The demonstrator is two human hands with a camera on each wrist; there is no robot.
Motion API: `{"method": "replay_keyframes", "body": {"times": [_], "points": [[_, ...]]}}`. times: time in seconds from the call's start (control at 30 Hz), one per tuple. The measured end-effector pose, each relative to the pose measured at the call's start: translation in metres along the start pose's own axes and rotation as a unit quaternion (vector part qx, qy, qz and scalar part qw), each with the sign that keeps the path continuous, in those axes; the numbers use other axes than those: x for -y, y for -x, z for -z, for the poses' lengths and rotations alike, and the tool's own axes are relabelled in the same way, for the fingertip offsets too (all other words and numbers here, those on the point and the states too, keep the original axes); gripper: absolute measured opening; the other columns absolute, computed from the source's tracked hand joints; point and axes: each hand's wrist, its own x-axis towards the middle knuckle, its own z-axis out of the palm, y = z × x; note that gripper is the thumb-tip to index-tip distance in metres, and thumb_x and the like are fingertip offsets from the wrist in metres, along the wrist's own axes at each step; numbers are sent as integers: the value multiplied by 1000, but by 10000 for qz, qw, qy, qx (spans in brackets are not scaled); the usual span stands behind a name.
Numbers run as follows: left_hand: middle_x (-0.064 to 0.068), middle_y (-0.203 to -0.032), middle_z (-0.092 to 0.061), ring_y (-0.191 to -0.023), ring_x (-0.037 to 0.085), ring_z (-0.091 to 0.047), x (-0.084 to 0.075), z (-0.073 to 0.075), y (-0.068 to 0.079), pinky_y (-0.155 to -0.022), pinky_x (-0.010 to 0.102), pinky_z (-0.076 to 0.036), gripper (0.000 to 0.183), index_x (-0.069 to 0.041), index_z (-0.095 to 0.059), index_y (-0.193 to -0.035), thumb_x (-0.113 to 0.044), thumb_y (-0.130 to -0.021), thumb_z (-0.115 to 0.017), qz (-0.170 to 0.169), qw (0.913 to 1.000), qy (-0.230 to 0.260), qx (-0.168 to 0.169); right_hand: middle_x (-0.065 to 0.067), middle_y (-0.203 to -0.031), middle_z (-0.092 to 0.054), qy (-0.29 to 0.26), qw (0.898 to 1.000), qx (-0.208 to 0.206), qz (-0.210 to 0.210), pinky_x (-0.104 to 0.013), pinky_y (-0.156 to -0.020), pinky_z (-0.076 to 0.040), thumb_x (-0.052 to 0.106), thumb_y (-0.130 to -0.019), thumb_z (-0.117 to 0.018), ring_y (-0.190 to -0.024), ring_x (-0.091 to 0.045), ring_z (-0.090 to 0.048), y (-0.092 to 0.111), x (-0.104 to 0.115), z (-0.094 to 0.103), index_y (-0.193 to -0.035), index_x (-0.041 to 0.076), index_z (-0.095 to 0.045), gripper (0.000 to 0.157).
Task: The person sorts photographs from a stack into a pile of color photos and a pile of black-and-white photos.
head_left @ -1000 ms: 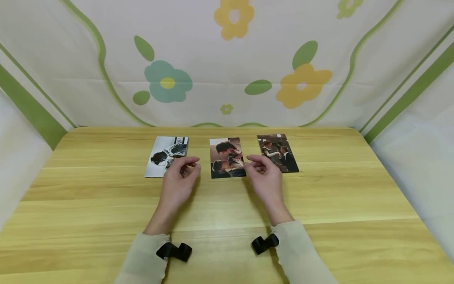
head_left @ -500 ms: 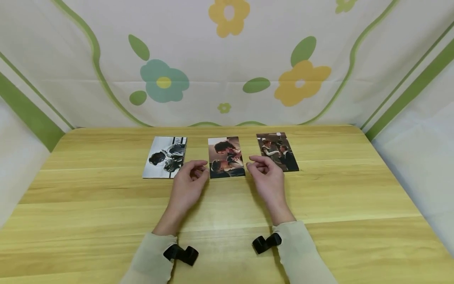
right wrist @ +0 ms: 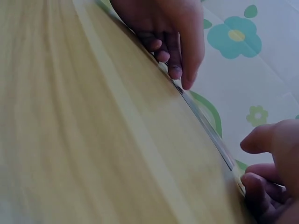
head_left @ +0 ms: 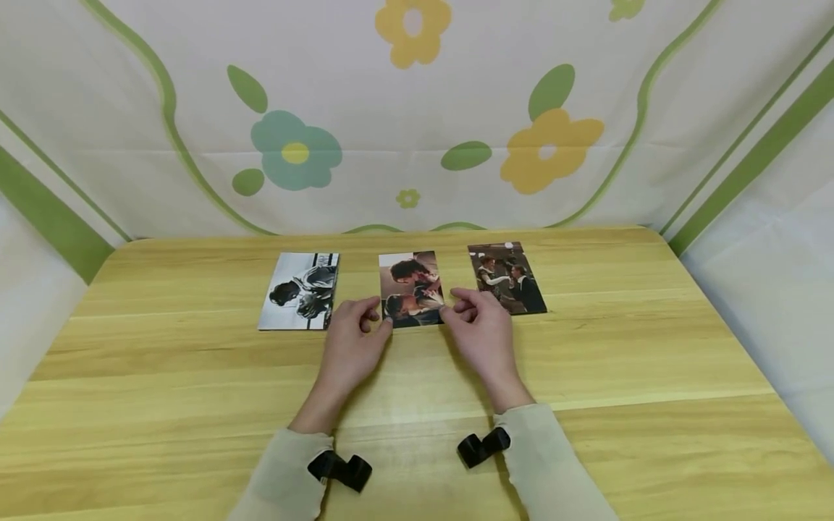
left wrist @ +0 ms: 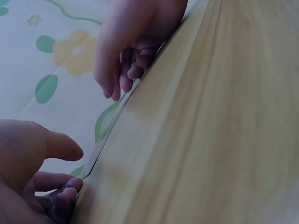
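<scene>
Between my two hands, a warm-toned photo card [head_left: 410,286] with two people on it lies flat on the wooden table. My left hand [head_left: 352,344] is at its left edge, with the thumb by the lower left corner. At the lower right corner is my right hand [head_left: 483,336]. Both hands have loosely bent fingers. In the left wrist view the left thumb [left wrist: 65,147] stands above the card's thin edge [left wrist: 100,151], apart from it. The right wrist view shows the right thumb [right wrist: 257,140] raised likewise. Whether fingertips touch the card is hard to tell.
A black-and-white photo card [head_left: 296,293] lies to the left, partly beside my left hand. To the right lies a dark photo card [head_left: 511,278], its lower left part behind my right hand. A flowered cloth [head_left: 391,108] hangs behind the wooden table [head_left: 417,405].
My left hand has moved right, from the black-and-white card to the middle card's left edge. My right hand has shifted slightly, staying by the right edge. The cards keep their places.
</scene>
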Motion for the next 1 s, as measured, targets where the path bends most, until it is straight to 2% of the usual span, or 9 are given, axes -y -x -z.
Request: {"method": "replay_keyframes", "body": {"times": [0.1,0.3,0.5,0.63,0.8,1.0], "points": [[14,-107,-60,-98,27,-49,-1,-2,1,-84,34,-37,53,8,-64,-143,-12,-95,-74,-74,9995,-274,98,-7,-107,-67,487,9986,73,177,-30,-77,-49,23,-94,-81,-86,-19,-62,1,2,-3,-135,5,-74,46],[13,-105,-56,-101,29,-45,-1,-5,3,-84,36,-35,60,7,-60,-148,-17,-95,-75,-230,9982,-542,136,-4,-104,-64,1208,9918,97,418,-32,-72,-42,31,-92,-83,-76,-17,-54,3,1,-8,-139,8,-72,53],[13,-104,-56,-99,28,-44,0,-6,5,-82,36,-34,61,3,-61,-149,-21,-95,-75,-389,9967,-694,137,-3,-102,-64,1322,9900,74,482,-31,-71,-40,31,-92,-82,-75,-16,-52,4,0,-9,-138,11,-74,51],[14,-106,-56,-101,30,-44,-1,-6,4,-84,37,-36,61,2,-61,-149,-23,-95,-75,-300,9968,-729,147,-2,-103,-65,1356,9896,155,447,-32,-71,-40,32,-92,-82,-75,-16,-53,4,1,-10,-140,11,-72,53],[14,-112,-56,-107,31,-45,-3,-7,4,-90,40,-38,66,4,-55,-153,-24,-96,-74,-34,9975,-683,149,-1,-107,-65,1295,9910,198,289,-32,-74,-41,33,-91,-83,-77,-16,-54,5,5,-11,-145,9,-68,61],[16,-112,-57,-106,33,-45,-5,-9,3,-87,41,-38,66,4,-57,-151,-24,-94,-74,-25,9977,-675,37,0,-106,-65,1426,9891,315,196,-32,-74,-40,38,-90,-83,-76,-17,-52,5,8,-11,-148,11,-66,66]]}}
